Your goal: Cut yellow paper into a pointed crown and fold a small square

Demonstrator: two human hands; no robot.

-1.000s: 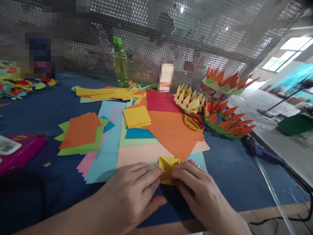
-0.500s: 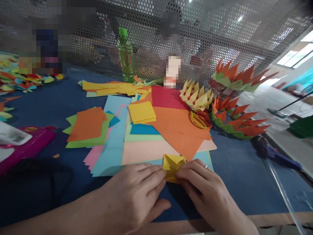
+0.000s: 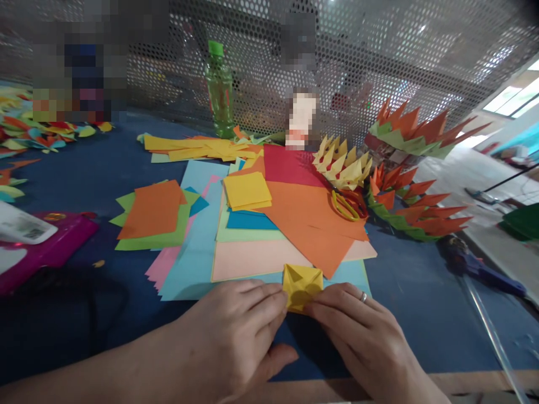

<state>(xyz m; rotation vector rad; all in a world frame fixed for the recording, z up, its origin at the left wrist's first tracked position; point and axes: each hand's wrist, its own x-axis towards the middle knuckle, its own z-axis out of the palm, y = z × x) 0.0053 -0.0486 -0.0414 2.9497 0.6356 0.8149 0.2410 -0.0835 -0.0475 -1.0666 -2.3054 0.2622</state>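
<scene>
A small yellow paper square [image 3: 302,285], its flaps folded toward the middle with creases showing, lies on the table's near part, partly over the light blue sheet. The fingers of my left hand [image 3: 236,336] are held together and pin its left edge, with the thumb apart below. At the lower right edge, the fingertips of my right hand [image 3: 362,331] press on the same paper; the thumb is hidden. A ring is on that hand. Beyond lies a stack of yellow paper squares [image 3: 247,191], on top of blue and green paper.
Orange sheets [image 3: 311,210] and a red sheet [image 3: 290,165] cover the middle. Yellow-handled scissors [image 3: 345,206] lie near spiky paper crowns [image 3: 421,210]. A blue glue gun [image 3: 484,269] is at right, a magenta case [image 3: 63,247] at left, a green bottle [image 3: 220,95] behind.
My right fingers have pressed the right flap of the yellow paper flat; it stood raised before. My right hand has shifted slightly right. The left hand keeps its place on the paper.
</scene>
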